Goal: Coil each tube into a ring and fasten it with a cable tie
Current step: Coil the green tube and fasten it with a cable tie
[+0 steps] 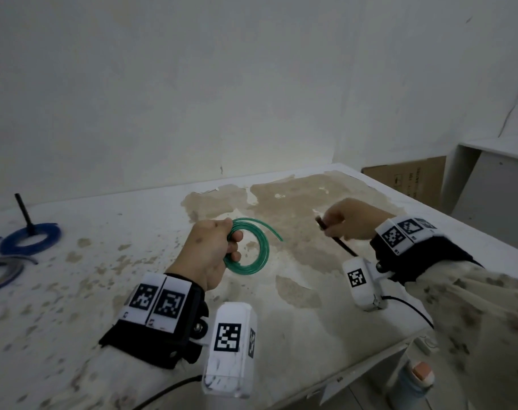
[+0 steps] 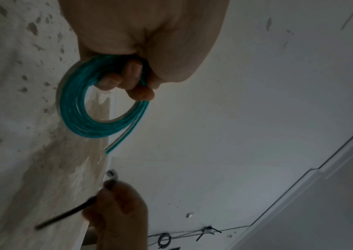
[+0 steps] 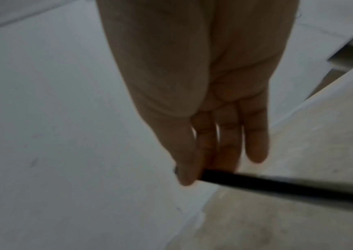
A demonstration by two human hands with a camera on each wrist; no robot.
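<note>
Head view: the left hand [image 1: 209, 250] grips the coiled green plastic tube [image 1: 256, 250], held above the worn white table [image 1: 74, 291]; to its right, well apart, the right hand [image 1: 351, 221] pinches a thin black cable tie [image 1: 340, 242]; left wrist view: fingers [image 2: 132, 72] curl through the coil, loose end hanging below; right wrist view: thumb and fingertips [image 3: 227, 152] clamp the tie's end.

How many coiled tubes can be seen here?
3: a green coil gripped in the left hand, a blue coil far left on the table, and a grey one at the edge, partly cut off.
</note>
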